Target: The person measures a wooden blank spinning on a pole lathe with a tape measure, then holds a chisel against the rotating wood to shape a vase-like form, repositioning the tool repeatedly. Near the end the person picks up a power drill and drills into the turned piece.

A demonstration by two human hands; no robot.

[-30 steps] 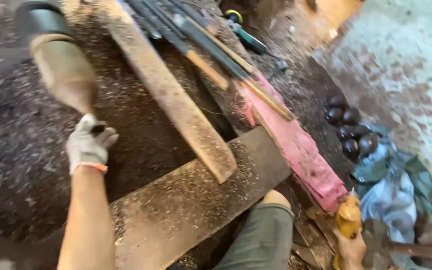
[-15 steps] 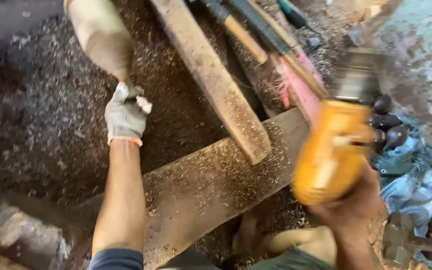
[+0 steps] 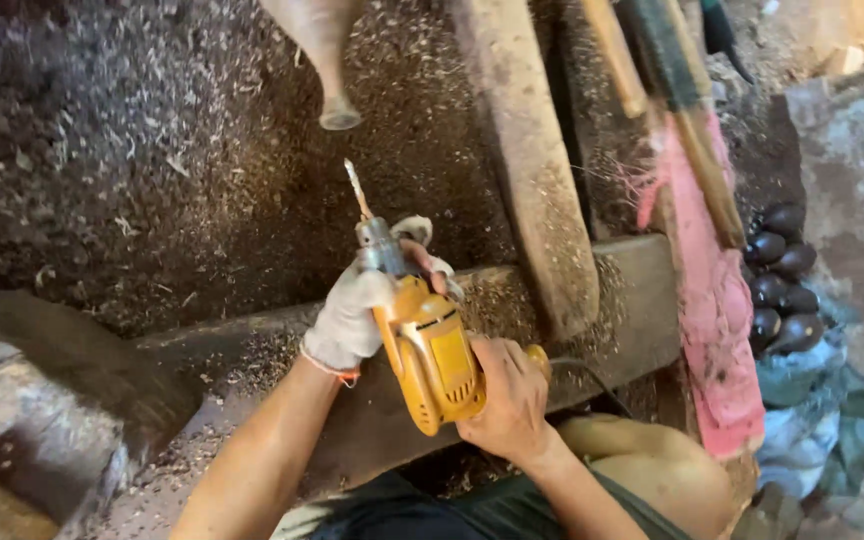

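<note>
Presently, head view, one entry per item.

Item one: yellow power drill [image 3: 432, 355], held between both our hands, nose tilted up and away from us, above the sawdust-strewn plank [image 3: 592, 300] lying crosswise in front of our knees.

Item two: drill bit [image 3: 357, 190], thin and pale, seated in the chuck [image 3: 380, 248]; whether it is tightened we cannot tell.

Item three: left hand [image 3: 352, 315], in a white work glove, wrapped around the front of the drill with fingers at the chuck.

Item four: right hand [image 3: 507, 395], bare, clenched around the drill's rear grip.

Item five: tapered wooden piece [image 3: 324, 55], hanging at the top edge above the bit, narrow end downward, apart from the bit.

Item six: second board [image 3: 527, 150], leaning lengthwise over the plank, coated in shavings.

Item seven: pink board [image 3: 714, 300] at right, with dark rounded pieces [image 3: 780, 275] piled just beside it.

Progress, as we judge it: the bit is fitted and the drill readied; the bit touches no wood, so any boring remains undone.
</note>
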